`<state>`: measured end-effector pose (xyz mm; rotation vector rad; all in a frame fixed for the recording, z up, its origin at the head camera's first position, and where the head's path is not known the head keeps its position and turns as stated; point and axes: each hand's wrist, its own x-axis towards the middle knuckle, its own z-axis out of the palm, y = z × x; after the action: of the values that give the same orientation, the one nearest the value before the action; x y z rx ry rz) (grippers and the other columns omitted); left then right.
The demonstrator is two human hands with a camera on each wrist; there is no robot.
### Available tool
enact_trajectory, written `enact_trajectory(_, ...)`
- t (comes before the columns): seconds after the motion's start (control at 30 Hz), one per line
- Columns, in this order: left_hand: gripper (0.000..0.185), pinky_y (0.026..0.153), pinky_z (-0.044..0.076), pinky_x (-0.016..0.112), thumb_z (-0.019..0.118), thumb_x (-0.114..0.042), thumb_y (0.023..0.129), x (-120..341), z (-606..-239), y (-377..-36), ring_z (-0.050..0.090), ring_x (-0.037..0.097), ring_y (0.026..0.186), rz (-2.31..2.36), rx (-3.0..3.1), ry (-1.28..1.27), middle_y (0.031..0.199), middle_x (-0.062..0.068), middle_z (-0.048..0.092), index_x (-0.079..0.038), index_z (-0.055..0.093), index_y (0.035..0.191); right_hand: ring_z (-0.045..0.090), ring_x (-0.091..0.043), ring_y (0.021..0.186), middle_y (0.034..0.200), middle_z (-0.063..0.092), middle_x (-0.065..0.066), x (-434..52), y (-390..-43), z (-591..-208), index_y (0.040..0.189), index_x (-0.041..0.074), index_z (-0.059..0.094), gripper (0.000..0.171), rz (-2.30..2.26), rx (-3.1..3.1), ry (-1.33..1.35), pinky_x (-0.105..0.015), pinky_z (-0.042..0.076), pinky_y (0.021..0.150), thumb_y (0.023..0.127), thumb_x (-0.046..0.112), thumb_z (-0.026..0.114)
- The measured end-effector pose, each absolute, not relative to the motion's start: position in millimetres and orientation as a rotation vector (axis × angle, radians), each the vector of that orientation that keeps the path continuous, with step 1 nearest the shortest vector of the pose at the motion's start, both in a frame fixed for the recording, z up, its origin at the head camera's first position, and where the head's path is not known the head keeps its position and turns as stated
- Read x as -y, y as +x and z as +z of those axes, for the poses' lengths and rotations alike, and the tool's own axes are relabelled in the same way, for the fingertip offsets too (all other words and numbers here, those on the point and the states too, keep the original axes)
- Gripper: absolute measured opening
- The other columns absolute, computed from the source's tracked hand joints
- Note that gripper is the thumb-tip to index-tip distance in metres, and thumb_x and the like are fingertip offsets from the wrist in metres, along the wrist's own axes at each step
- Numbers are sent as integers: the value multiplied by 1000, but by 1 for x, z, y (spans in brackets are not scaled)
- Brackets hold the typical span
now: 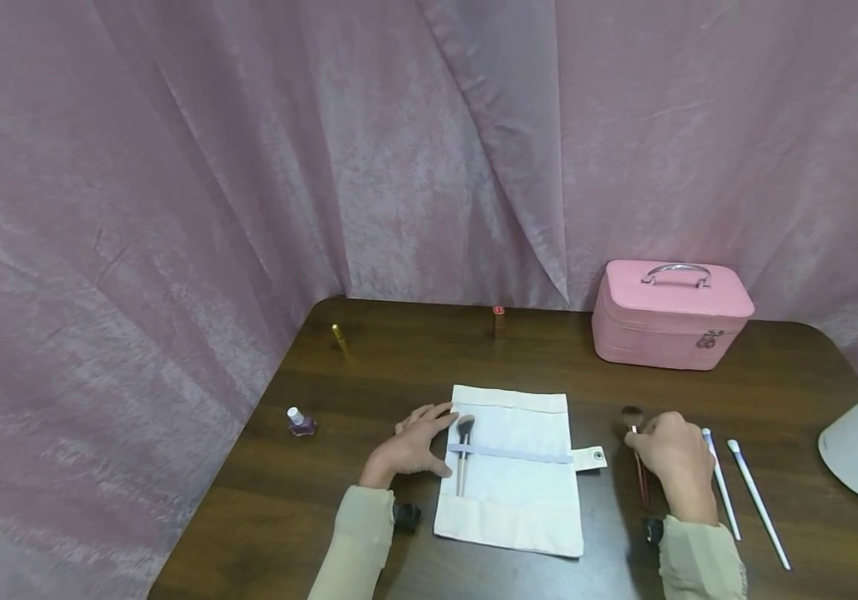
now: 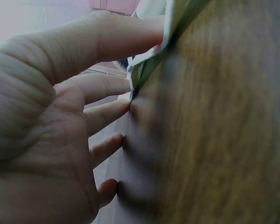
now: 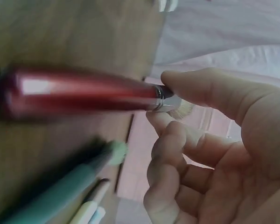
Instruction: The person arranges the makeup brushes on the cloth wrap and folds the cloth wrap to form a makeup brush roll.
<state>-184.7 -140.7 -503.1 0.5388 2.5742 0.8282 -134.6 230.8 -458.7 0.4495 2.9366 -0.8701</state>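
right grip (image 1: 672,454) pinches red brush (image 1: 639,467) | left grip (image 1: 409,446) flat on pouch (image 1: 514,492)

Beige long sleeves (image 1: 357,533), black wrist-worn cameras (image 1: 406,517)

In front of me a dark brown wooden surface (image 1: 413,367) with rounded far corners runs up to a wall of pink crushed-velvet curtain (image 1: 248,167). The curtain hangs in broad folds behind the surface and wraps round its left side, one deep pleat falling down the middle. The light is soft and even, with a faint sheen on the fabric and the wood grain
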Motion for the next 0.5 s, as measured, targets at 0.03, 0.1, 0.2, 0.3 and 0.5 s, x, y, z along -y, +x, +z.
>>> enact_trajectory(0.03, 88, 112, 14, 69, 88, -13, 78, 141, -503, -185, 17, 37, 150, 830, -2576, 542, 164, 7, 27, -10, 44, 154, 45, -19, 55, 54, 48, 0, -230, -135, -457, 57, 11, 54, 38, -878, -2946, 441, -34, 34, 49, 90, 19, 70)
enact_trajectory(0.1, 88, 112, 13, 69, 88, -13, 78, 142, -504, -184, 17, 37, 150, 835, -2574, 544, 164, 7, 27, -9, 44, 154, 47, -21, 57, 57, 51, -1, -227, -136, -454, 61, 9, 59, 33, -893, -2958, 433, -34, 35, 49, 90, 19, 70)
enact_trajectory(0.2, 88, 112, 13, 69, 88, -13, 78, 142, -505, -184, 16, 37, 150, 838, -2574, 544, 164, 7, 26, -10, 44, 154, 50, -23, 61, 63, 57, -4, -224, -139, -448, 70, 5, 65, 27, -924, -2961, 419, -35, 37, 51, 91, 21, 70)
enact_trajectory(0.3, 88, 112, 13, 69, 88, -13, 77, 142, -505, -184, 16, 37, 150, 846, -2571, 539, 164, 7, 27, -10, 44, 154, 52, -25, 65, 68, 60, -5, -221, -142, -443, 78, 2, 68, 24, -976, -2959, 388, -36, 38, 53, 91, 22, 70)
enact_trajectory(0.5, 88, 112, 12, 69, 88, -13, 78, 142, -504, -184, 16, 37, 150, 856, -2567, 536, 164, 7, 27, -10, 44, 154, 55, -25, 69, 70, 63, -5, -215, -149, -442, 87, -1, 70, 23, -1164, -2958, 353, -35, 39, 55, 92, 22, 70)
